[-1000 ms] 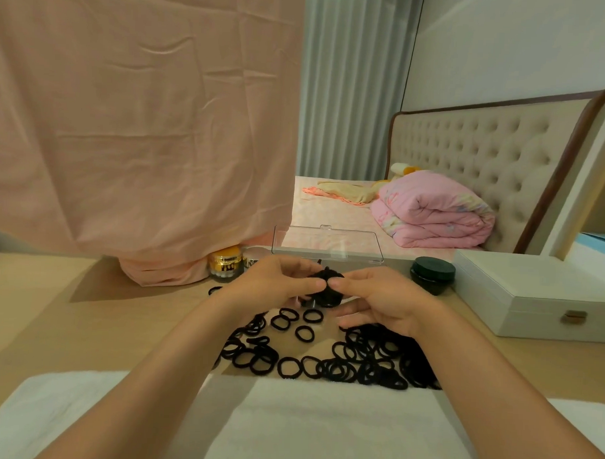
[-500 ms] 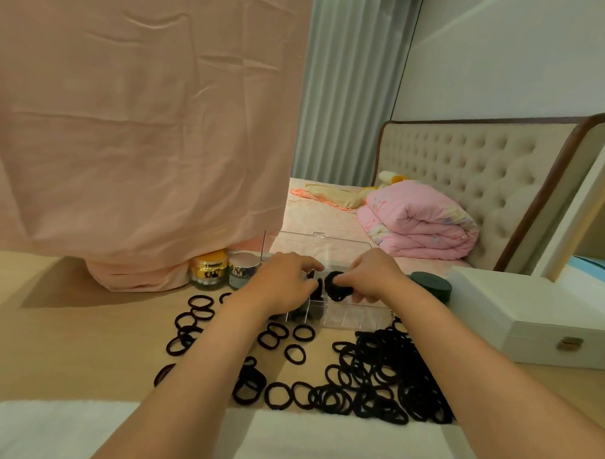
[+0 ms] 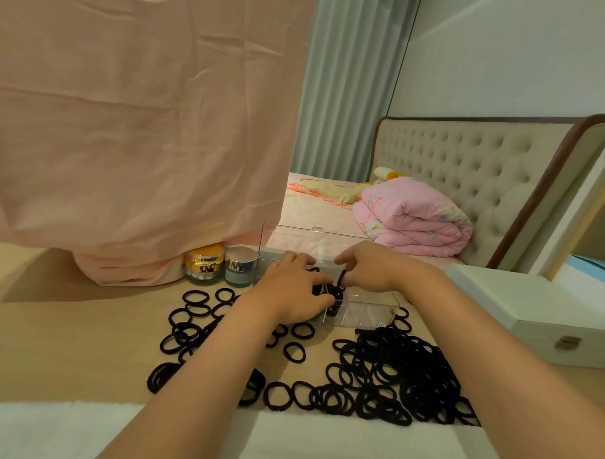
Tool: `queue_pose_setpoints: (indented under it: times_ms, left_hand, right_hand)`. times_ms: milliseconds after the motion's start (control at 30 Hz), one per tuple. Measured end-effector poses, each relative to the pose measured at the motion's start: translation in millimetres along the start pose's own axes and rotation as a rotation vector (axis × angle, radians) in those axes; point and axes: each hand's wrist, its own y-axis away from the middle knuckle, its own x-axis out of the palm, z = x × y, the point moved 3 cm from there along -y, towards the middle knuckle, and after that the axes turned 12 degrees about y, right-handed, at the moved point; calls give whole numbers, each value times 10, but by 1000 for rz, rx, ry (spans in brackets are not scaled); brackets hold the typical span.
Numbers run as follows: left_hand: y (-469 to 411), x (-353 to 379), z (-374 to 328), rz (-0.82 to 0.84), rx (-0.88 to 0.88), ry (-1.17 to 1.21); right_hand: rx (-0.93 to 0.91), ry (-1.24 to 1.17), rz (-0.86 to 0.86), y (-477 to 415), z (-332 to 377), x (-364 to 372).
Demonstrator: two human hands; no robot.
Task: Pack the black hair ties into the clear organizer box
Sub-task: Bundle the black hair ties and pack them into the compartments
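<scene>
My right hand (image 3: 370,270) had its fingers (image 3: 352,259) curled, pinching one black elastic hair tie (image 3: 342,277) that stood upright just above the clear plastic organizer box (image 3: 372,312). My left hand (image 3: 290,292) lay palm down over the left part of that box, fingers (image 3: 301,261) bent onto a dark clump of ties (image 3: 330,292) inside it; whether they gripped or only pressed, I could not tell. The box stood on the pale wooden counter (image 3: 67,341) with its clear lid (image 3: 307,237) raised behind my hands. Loose black hair ties (image 3: 395,376) lay scattered in front of the box, thickest on the right. Left of the box stood a gold-lidded glass jar (image 3: 203,267) and a silver-lidded jar (image 3: 240,266), touching, under a hanging pink cloth (image 3: 137,120). A white case with a metal clasp (image 3: 545,311) sat to the right.
</scene>
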Motion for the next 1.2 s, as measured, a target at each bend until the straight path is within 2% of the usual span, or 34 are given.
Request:
queue_pose_setpoints:
  times_ms: [67, 167, 233, 400, 500, 533, 667, 800, 900, 967, 1100, 1200]
  left_hand:
    - [-10, -7, 2, 4, -3, 11]
    - [-8, -54, 13, -78, 29, 113]
    - [4, -84, 17, -126, 37, 187]
    - [7, -37, 7, -39, 38, 140]
    - [1, -32, 21, -17, 22, 152]
    - [1, -42, 20, -26, 28, 154]
    - [17, -51, -9, -56, 79, 161]
    - [17, 4, -45, -6, 62, 59]
    - [6, 17, -61, 15, 57, 34]
    - [6, 3, -61, 3, 59, 68]
    - [28, -74, -47, -45, 56, 209]
    - [35, -95, -52, -42, 60, 197]
  right_hand:
    - [-11, -83, -93, 62, -50, -45]
    - [15, -177, -223, 99, -80, -19]
    - [1, -188, -243, 102, -53, 25]
    - [-83, 46, -186, 180, 11, 174]
    - [-198, 377, -162, 213, 22, 307]
    - [-208, 414, -142, 206, 12, 349]
    - [-198, 295, -108, 183, -31, 388]
    - [-97, -48, -230, 214, -160, 281]
    - [-84, -207, -305, 274, -224, 260]
    - [-121, -211, -290, 302, -185, 307]
    - [-182, -36, -310, 249, -123, 441]
    - [-128, -7, -340, 205, -107, 402]
